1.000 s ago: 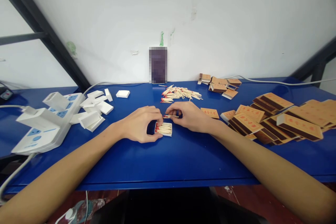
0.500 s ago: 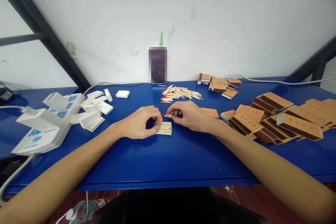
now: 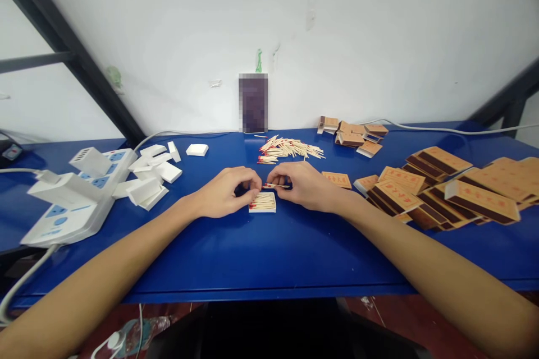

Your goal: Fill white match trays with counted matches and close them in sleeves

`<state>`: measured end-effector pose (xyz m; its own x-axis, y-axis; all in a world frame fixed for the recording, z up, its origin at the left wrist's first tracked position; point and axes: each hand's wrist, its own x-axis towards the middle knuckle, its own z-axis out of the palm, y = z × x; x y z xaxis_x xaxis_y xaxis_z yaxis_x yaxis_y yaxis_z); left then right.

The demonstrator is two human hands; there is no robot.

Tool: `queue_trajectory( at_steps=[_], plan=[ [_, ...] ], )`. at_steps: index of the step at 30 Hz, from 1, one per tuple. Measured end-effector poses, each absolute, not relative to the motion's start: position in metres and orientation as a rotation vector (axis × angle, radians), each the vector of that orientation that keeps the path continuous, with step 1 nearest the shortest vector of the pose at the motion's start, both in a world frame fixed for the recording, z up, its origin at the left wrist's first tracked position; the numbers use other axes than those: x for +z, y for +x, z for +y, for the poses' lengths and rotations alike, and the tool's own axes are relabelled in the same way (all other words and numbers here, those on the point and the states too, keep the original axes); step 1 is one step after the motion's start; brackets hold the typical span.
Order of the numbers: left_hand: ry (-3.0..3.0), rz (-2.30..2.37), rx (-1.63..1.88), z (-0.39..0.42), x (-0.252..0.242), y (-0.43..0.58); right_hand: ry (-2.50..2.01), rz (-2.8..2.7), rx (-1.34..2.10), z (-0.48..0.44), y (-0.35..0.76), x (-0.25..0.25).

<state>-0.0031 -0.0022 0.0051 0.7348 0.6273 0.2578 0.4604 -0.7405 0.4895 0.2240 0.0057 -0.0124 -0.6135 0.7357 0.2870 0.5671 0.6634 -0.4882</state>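
A small white matchbox tray [image 3: 263, 211] lies on the blue table between my hands, filled with red-tipped matches [image 3: 263, 200]. My left hand [image 3: 227, 193] is curled at its left end, thumb and fingertips closed around the far left corner by the match heads. Just beyond the tray, my right hand [image 3: 304, 185] pinches a few matches [image 3: 275, 185], red heads towards the left hand. A loose pile of matches [image 3: 290, 148] is spread farther back.
White tray boxes [image 3: 154, 171] and a power strip [image 3: 88, 196] with plugged-in adapters are on the left. Brown matchbox sleeves [image 3: 438, 190] heap up at right, a smaller group [image 3: 353, 133] behind. One flat sleeve [image 3: 337, 180] lies by my right wrist. A wall [image 3: 177, 39] rises behind.
My left thumb has drawn back from the match heads in the tray, uncovering more of them. The right hand's matches have shifted slightly right, and both hands stay close together.
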Motion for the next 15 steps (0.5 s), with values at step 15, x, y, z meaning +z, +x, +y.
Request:
queue_trajectory(
  at_steps=[15],
  plan=[
    [2.494, 0.974, 0.786, 0.009, -0.001, -0.010, -0.747, -2.344, 0.420, -0.016, 0.215, -0.001]
  ],
)
